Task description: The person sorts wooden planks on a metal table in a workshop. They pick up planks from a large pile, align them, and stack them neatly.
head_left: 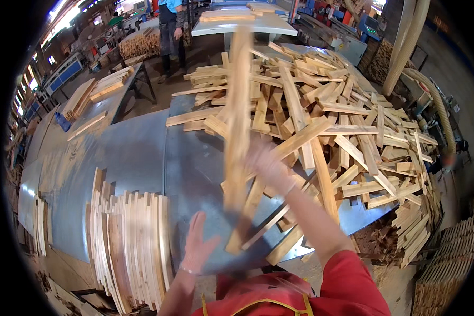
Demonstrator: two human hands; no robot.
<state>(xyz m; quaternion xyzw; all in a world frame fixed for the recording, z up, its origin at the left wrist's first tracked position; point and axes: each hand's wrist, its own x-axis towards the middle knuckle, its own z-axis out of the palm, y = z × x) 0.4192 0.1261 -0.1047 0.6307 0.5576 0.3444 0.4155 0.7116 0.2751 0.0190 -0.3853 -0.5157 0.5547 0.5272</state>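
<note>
A long wooden board (238, 116), smeared by motion, stands nearly lengthwise before me, above the metal table (195, 174). My right hand (268, 166) is at its right edge and appears to grip it, though the fingers are blurred. Below and left of the board, my left hand (199, 243) is open over the table's near edge, thumb apart from the fingers and nothing in it. To the right of the board lies a large jumbled pile of wooden boards (347, 131). Left of my left hand, a row of boards (134, 237) stands closely side by side.
Further boards (102, 89) lie stacked at the far left, near a blue object (62, 122). Another person (169, 31) stands beyond the tables. A pale machine table (242, 26) holds boards at the back. A ribbed hose (437, 100) hangs at right.
</note>
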